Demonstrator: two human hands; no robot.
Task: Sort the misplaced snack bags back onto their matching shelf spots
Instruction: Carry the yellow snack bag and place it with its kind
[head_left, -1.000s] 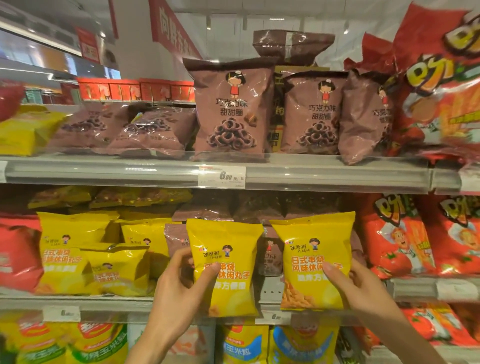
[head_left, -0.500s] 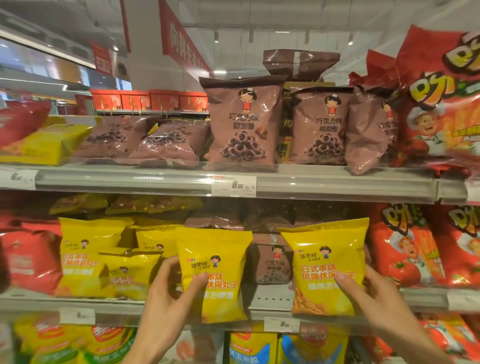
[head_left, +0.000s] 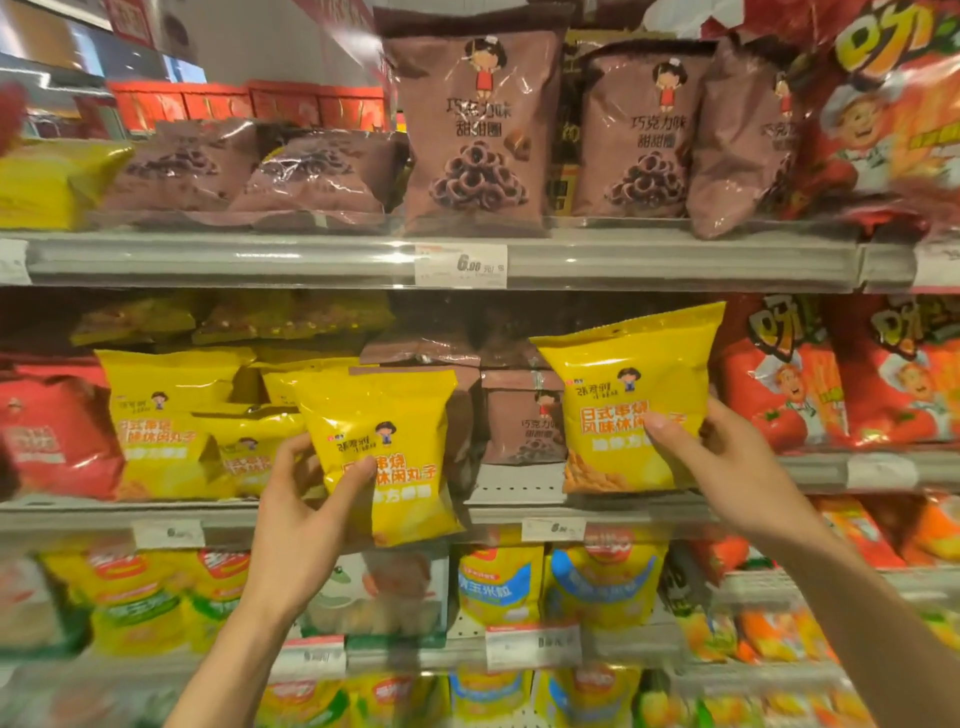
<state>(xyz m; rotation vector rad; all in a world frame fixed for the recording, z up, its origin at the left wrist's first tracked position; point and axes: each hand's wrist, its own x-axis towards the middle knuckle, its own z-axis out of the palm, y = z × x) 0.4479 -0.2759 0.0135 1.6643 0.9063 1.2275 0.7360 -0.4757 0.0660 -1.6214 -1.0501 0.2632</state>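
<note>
My left hand (head_left: 306, 525) grips a yellow snack bag (head_left: 382, 452) by its lower left side, thumb across the front, fingers curled behind; the bag tilts a little and hangs in front of the middle shelf (head_left: 519, 512), its bottom edge below the shelf lip. My right hand (head_left: 727, 467) holds a second yellow bag (head_left: 631, 400) at its lower right, thumb pressed on the printed face, fingers wrapped behind; this bag leans left at the top and its base sits at the shelf edge. Between the two bags, further back on the same shelf, stands a small brown bag (head_left: 524, 421), more brown ones stacked behind it. Left of my left hand: a cluster of matching yellow bags (head_left: 166, 415), then red bags (head_left: 52, 431). Right of my right hand: red tomato-print bags (head_left: 784, 374). Upper shelf (head_left: 260, 257): large brown bags (head_left: 480, 130) upright, two lying flat to the left. A price tag (head_left: 461, 266) sits on the upper rail.
</note>
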